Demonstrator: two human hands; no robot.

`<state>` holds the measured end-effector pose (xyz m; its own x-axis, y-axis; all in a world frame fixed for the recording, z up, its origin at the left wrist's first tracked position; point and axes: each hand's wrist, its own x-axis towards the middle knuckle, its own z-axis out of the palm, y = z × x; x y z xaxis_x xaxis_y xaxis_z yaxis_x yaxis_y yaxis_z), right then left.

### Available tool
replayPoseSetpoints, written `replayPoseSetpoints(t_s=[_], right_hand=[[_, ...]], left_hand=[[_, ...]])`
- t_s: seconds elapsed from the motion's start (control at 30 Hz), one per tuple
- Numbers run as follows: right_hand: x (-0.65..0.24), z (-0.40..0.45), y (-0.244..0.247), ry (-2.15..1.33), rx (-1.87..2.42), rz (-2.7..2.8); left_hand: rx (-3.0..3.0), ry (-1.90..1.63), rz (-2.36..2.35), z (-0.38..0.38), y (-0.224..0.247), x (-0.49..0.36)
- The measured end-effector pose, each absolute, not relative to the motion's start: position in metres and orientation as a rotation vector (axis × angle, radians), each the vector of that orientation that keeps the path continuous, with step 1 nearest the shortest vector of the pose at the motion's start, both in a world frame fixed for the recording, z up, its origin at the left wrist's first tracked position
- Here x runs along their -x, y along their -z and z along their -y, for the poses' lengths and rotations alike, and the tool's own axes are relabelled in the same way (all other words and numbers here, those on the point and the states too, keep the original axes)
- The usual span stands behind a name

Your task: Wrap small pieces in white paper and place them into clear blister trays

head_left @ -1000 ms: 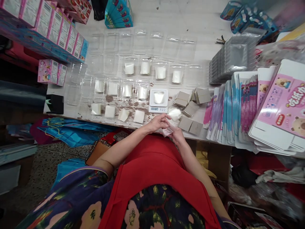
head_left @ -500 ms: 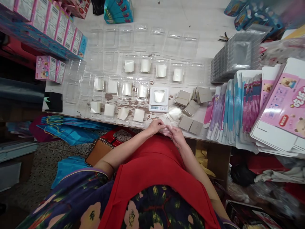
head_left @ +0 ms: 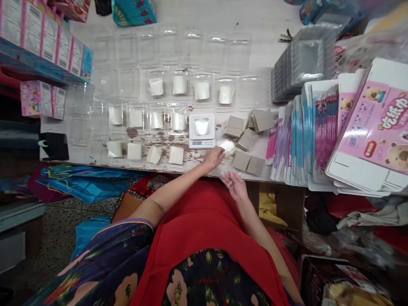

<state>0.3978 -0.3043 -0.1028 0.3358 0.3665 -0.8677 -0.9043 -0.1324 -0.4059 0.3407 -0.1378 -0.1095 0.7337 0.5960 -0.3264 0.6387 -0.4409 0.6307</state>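
Note:
My left hand (head_left: 214, 159) is at the table's front edge, its bent fingertips closed at the left edge of a loose pile of glossy white sheets (head_left: 227, 146). Lower and to the right, my right hand (head_left: 236, 186) pinches a thin, see-through plastic piece (head_left: 225, 175). A small white digital scale (head_left: 202, 143) stands just beyond my left hand, bearing a white packet (head_left: 202, 126); its display is too small to read. Right of the sheets lie grey card stacks (head_left: 247, 139). More white packets (head_left: 134, 151) sit in rows to the left, many in clear plastic trays (head_left: 179, 131).
Nested clear trays (head_left: 301, 63) stand at the back right. Flat printed cartons (head_left: 318, 127) fill the right side, with a pink bear carton (head_left: 379, 123) on top. Pink boxes (head_left: 47, 38) line the left. Blue bags (head_left: 79, 183) hang below the table edge.
My left hand has let go of the thin plastic piece and moved forward to the white sheets. My right hand keeps the piece. The view has shifted slightly to the right.

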Motion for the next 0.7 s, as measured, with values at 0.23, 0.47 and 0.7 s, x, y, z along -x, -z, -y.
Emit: replayPoseSetpoints(t_s=[0.23,0.47,0.7], right_hand=[[-0.403,0.313,0.107,-1.205,1.240,-0.623],[-0.403,0.313,0.102,-1.208,1.258,-0.606],[-0.401,0.302,0.099,-1.179,1.296,-0.534]], left_hand=[[-2.521,0.278,-0.811,0.123,0.118,-0.371],[-2.157,0.129,-0.902,0.114,0.121,-0.359],[-1.070,-0.193,-1.094,0.105,0.099,-0.340]])
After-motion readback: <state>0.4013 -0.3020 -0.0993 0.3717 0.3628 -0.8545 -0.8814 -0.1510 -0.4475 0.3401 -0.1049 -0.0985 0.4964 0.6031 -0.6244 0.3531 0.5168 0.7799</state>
